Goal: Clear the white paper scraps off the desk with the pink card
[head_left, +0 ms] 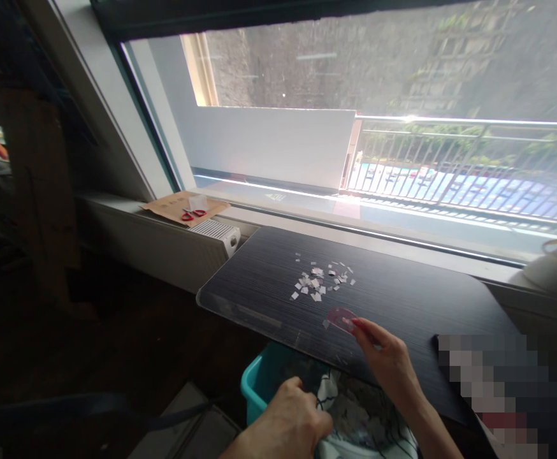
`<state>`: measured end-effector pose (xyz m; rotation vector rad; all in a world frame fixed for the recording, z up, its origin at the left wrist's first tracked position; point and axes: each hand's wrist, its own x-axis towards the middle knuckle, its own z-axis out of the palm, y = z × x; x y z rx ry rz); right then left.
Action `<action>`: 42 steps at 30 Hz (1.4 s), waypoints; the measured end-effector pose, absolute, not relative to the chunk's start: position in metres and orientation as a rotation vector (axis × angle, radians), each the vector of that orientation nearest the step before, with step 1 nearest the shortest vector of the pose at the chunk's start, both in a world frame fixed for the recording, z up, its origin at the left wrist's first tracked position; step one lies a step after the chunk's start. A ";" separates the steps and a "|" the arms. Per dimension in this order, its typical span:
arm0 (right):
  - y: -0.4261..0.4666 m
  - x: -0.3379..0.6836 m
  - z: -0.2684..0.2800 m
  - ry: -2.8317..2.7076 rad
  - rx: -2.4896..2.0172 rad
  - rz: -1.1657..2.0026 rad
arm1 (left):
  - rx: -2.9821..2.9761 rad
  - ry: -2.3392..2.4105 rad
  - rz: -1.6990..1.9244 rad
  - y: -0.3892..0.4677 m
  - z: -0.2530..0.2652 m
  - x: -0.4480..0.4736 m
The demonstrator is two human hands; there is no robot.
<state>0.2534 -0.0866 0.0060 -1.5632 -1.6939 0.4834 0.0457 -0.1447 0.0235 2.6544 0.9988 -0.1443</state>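
My right hand (384,347) pinches a thin, see-through pinkish plastic piece (339,319) with a rounded edge, low over the front of the dark table. Just left of it lies a small pale scrap (325,324). Several white paper bits (315,282) are scattered in a loose patch farther back on the tabletop. Below the table edge my left hand (297,411) is closed across the near rim of a turquoise bin (255,389); its fingertips are partly hidden. Inside the bin sit pale crumpled scraps (362,411) and a white bag with dark lines.
The dark table (403,287) stands against a bright window with a railing outside. Red-handled scissors (193,215) rest on brown cardboard (168,207) on the ledge at left. A blurred-out flat object (493,382) lies at the right.
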 end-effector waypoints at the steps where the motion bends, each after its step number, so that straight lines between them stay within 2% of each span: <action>1: -0.086 0.252 0.007 -1.684 -1.570 0.472 | 2.651 0.993 -0.155 -0.144 0.025 0.046; 7: -0.093 0.247 0.011 -1.803 -1.490 0.642 | 2.649 0.950 -0.185 -0.143 0.026 0.046; 12: -0.094 0.248 0.013 -1.713 -1.536 0.579 | 2.633 0.974 -0.189 -0.144 0.023 0.047; 18: -0.106 0.240 0.024 -1.828 -1.452 0.841 | 2.627 0.942 -0.179 -0.141 0.022 0.045; 24: -0.069 0.240 0.013 -1.635 -1.548 0.676 | 2.676 1.023 -0.150 -0.144 0.011 0.036; 31: -0.015 0.226 0.015 -1.684 -1.587 0.463 | 2.666 1.174 -0.083 -0.148 -0.015 0.012; 42: -0.033 0.229 0.021 -1.739 -1.625 0.445 | 2.395 1.433 0.106 -0.156 -0.027 -0.018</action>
